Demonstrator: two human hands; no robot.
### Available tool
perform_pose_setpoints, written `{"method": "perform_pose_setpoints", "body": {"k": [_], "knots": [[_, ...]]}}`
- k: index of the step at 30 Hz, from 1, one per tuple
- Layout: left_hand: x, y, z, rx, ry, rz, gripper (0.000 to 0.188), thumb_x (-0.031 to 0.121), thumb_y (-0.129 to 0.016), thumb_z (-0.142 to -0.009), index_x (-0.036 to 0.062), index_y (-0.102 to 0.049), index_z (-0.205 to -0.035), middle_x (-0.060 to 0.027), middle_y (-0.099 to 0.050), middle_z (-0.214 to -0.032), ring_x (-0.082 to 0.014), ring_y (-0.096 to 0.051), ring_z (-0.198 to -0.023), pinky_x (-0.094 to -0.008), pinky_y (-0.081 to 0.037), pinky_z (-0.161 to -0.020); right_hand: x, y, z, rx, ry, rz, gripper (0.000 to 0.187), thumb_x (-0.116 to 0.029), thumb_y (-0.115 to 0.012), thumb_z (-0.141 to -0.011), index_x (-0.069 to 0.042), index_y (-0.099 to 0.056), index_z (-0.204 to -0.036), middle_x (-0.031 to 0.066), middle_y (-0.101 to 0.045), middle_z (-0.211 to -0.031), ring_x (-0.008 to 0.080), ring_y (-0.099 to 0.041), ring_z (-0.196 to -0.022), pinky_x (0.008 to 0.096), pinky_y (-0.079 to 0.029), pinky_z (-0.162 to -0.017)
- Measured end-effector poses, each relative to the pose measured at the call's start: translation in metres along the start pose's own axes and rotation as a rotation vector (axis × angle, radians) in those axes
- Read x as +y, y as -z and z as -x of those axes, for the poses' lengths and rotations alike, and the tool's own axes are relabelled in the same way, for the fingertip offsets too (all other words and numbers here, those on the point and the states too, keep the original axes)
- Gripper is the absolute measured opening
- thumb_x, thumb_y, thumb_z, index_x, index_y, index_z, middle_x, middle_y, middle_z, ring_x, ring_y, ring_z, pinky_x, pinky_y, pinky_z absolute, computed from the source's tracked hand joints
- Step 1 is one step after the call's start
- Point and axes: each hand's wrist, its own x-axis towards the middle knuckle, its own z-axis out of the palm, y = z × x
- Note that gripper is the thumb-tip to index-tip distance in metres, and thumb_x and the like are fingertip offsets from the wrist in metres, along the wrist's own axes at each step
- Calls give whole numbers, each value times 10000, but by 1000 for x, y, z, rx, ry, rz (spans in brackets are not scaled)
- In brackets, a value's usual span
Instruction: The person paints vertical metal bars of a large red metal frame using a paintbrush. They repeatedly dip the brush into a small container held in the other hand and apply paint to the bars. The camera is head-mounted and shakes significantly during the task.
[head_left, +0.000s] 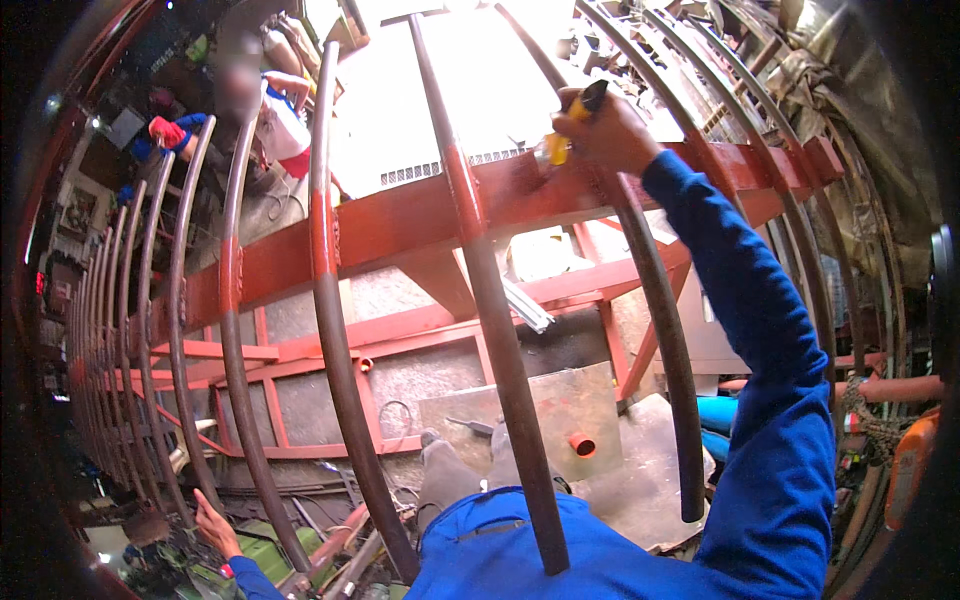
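Up at the red beam, my right hand is closed around a paintbrush with a yellow and black handle. Its bristle end is blurred against the beam, beside one of the dark pipes. Long curved pipes cross the beam in a row, and a nearer pipe is red where it meets the beam and dark brown below. Low on the left, my left hand has its fingers stretched out, holding nothing, close to a pipe's lower end; contact there cannot be made out.
A red frame stands below the beam. An orange-red cup-like container sits on a metal sheet. A person in white and red and another in red and blue are at upper left. An orange object is at right.
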Motion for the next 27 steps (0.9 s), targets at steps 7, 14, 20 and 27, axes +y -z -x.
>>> {"method": "perform_pose_setpoints", "body": {"k": [7, 14, 20, 27], "knots": [[-44, -4, -13, -19, 36, -38, 659, 543, -342, -958, 7, -508, -1302, -229, -539, -1278, -406, -508, -1159, -395, -387, -967, -24, 37, -13, -139, -242, 31, 260, -252, -661, -818, -24, -641, -941, 126, -638, -713, 234, -650, -679, 350, -515, -696], [-9, 0, -8, 10, -1, -7, 751, 605, -318, -939, -39, -537, -1257, -233, -550, -1262, -411, -508, -1160, -401, -380, -978, -93, -23, -44, -97, -169, -133, 273, -272, -608, -882, -16, -623, -790, 129, -614, -639, 237, -606, -555, 346, -488, -533], [-8, 3, -6, 21, -29, -58, 693, 568, -312, -956, -5, -543, -1267, -229, -560, -1248, -434, -517, -1119, -422, -387, -953, -71, -14, -29, 207, -365, -397, 258, -302, -616, -890, -45, -641, -892, 46, -621, -644, 93, -574, -510, 227, -453, -458], [-14, -9, -6, 155, -131, -38, 597, 520, -343, -963, 36, -628, -1167, -217, -606, -1163, -403, -527, -1063, -438, -371, -946, -35, -54, -34, 104, -421, -765, 244, -311, -604, -909, -68, -589, -912, 52, -620, -739, 104, -574, -549, 229, -483, -516]]}}
